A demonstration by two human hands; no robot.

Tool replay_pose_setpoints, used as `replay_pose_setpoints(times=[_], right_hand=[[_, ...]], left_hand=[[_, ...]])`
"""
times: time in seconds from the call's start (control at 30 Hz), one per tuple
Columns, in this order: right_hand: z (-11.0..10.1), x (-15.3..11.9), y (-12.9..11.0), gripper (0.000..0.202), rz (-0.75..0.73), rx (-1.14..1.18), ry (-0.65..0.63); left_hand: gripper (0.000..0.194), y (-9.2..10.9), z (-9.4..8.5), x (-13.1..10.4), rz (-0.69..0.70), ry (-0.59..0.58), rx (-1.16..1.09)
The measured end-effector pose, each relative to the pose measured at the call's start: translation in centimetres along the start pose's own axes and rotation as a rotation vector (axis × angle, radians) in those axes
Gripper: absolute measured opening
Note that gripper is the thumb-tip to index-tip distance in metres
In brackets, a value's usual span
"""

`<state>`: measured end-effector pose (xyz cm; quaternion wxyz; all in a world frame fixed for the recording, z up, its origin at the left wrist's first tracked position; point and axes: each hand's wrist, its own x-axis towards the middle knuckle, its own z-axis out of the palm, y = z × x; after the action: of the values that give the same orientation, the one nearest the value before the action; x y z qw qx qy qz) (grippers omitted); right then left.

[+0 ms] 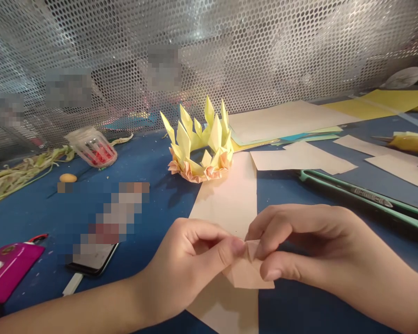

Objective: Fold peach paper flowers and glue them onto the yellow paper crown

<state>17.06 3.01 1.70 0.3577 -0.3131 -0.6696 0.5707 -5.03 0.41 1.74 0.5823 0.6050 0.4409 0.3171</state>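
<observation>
Folded pinkish paper [252, 273], small and creased; the left hand [198, 260] and right hand [299, 250] pinch it between thumbs and fingers; beyond the grip stands a yellow paper crown [200, 148].

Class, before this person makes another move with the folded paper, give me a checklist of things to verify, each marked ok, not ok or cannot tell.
1. Folded paper held by both the left hand and the right hand: ok.
2. Creases sharp and lined up: cannot tell; fingers cover part of the folds.
3. Paper crown upright and apart from both hands: ok.
4. Tabletop directly beneath the hands free of loose paper: not ok; a long pale strip lies there.
5. Green cutter lying apart from the fingers: ok.
6. Cutter's blade drawn in: cannot tell from this view.
</observation>
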Motion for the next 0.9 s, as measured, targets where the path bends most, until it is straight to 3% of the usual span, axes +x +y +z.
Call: replay_pose_setpoints(times=[0.13, 0.3, 0.4, 0.57, 0.7, 0.9], right_hand=[[0.26, -0.20, 0.31, 0.026, 0.096, -0.041, -0.009], [0.27, 0.15, 0.51, 0.031, 0.256, 0.077, -0.033], [0.17, 0.26, 0.44, 0.022, 0.280, 0.061, -0.065], [0.04, 0.33, 0.18, 0.027, 0.276, 0.030, -0.046], [-0.05, 0.27, 0.17, 0.033, 0.232, -0.065, -0.049], [0.19, -0.22, 0.36, 0.033, 0.239, -0.112, -0.061]], left_hand=[[0.045, -0.11, 0.13, -0.18, 0.060, 0.026, 0.091], [0.034, -0.17, 0.19, -0.17, 0.150, 0.120, 0.119], [0.024, -0.30, 0.22, -0.16, 0.141, 0.133, 0.090], [0.005, -0.07, 0.68, -0.07, 0.093, 0.142, 0.035], [0.015, 0.12, 0.97, -0.08, 0.088, 0.158, 0.022], [0.029, 0.30, 0.82, -0.29, 0.039, 0.088, -0.010]])
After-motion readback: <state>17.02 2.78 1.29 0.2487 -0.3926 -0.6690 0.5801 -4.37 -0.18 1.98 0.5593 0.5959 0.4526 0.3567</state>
